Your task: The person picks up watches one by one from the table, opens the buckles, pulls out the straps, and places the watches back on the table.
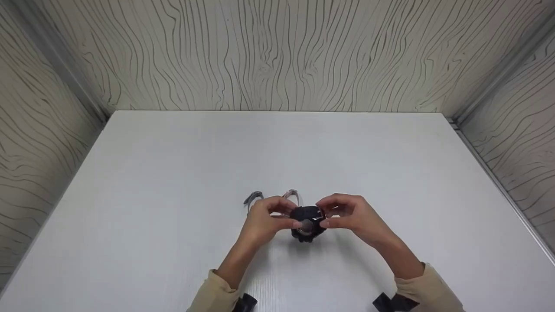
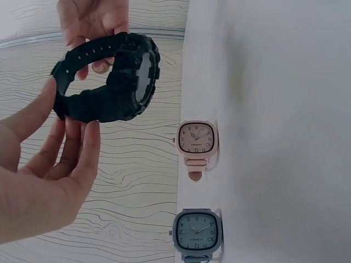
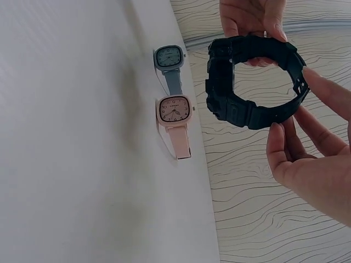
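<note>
A black wristwatch (image 1: 307,211) with a chunky case is raised between both hands, its strap (image 3: 270,116) closed into a loop. From one side my left hand (image 1: 269,220) pinches the strap between thumb and fingers. Opposite it, my right hand (image 1: 353,216) grips the strap the same way, with the thumb and fingertips curled around it. In the left wrist view the watch's face (image 2: 143,78) is turned toward the right. Just beyond the hands, a pink square watch (image 2: 197,137) and a grey-blue square watch (image 2: 197,231) rest side by side on the table.
The white table (image 1: 173,160) spreads out around the hands. Wood-grain patterned panels (image 1: 277,52) close it in at the back and on both sides, with grey metal strips at the corners.
</note>
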Motion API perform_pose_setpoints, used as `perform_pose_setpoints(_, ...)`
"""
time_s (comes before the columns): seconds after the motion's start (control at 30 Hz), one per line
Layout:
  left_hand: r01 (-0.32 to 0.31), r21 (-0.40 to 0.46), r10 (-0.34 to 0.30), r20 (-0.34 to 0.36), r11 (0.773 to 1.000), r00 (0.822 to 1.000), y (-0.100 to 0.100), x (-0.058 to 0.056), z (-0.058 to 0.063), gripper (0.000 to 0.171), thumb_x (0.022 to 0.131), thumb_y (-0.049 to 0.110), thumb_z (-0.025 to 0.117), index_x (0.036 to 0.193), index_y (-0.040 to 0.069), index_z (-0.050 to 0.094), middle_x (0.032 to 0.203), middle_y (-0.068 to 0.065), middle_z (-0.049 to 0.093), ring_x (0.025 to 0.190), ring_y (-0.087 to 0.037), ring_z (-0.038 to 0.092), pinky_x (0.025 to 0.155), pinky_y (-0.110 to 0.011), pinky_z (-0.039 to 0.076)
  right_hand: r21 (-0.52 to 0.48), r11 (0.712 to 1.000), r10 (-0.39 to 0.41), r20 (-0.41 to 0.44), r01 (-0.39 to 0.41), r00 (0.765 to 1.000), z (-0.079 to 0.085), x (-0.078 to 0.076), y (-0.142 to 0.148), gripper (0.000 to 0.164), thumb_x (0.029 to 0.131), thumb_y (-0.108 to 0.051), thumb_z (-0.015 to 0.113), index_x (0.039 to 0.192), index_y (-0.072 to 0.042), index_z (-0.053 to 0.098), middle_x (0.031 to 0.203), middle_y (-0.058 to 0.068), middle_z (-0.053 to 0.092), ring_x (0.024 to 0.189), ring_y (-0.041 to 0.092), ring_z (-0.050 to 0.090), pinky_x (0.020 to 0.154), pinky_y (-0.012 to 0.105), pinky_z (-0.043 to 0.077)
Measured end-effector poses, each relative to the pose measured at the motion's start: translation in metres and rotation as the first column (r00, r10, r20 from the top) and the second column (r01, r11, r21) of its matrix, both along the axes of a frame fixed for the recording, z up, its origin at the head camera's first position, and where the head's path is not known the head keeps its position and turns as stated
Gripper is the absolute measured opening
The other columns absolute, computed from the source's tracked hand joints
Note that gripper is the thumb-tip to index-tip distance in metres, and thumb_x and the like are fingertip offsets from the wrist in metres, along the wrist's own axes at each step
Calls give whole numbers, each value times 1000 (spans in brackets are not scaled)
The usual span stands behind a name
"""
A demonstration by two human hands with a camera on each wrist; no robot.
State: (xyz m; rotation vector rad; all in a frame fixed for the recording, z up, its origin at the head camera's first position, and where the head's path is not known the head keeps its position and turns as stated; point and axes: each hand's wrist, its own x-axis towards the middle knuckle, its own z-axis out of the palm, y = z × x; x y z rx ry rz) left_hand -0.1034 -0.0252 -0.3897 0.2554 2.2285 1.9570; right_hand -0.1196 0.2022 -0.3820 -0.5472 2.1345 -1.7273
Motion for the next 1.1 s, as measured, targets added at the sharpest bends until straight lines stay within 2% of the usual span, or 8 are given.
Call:
perform_pose_setpoints(0.17,-5,-21,5,7,1000,1000,1,0,0,26,68,4,79,91,3,67,87,-4,64,85,-17,61,75,-28,51,18,1000,-19,-22,20,1000,4,1,-5,31,76,-8,73,105,0,64,100,16,59,89,28,58,73,30,50)
perform_pose_setpoints(0.4,-3,-46,3,-4,999,1000,3,1,0,26,67,5,79,90,4,67,85,-3,65,83,-16,61,75,-28,51,54,998,-16,-101,22,995,6,1,-11,24,77,-10,72,100,-5,66,96,13,60,86,26,55,74,29,48)
perform_pose_setpoints(0.83,25,41,-25,0,999,1000,2,3,2,30,68,3,79,94,-1,65,85,-7,64,82,-19,63,73,-27,52,-26,1000,-10,-150,6,989,1,2,-14,21,75,-4,73,94,0,67,90,17,58,81,22,55,74,27,46)
perform_pose_setpoints(1.1,7,-35,-8,-31,999,999,6,3,3,29,67,4,79,94,2,67,85,-4,64,82,-16,61,76,-25,50,3,1000,-18,-154,19,988,1,3,-16,19,75,-5,73,93,-1,68,90,16,58,82,25,56,77,29,46)
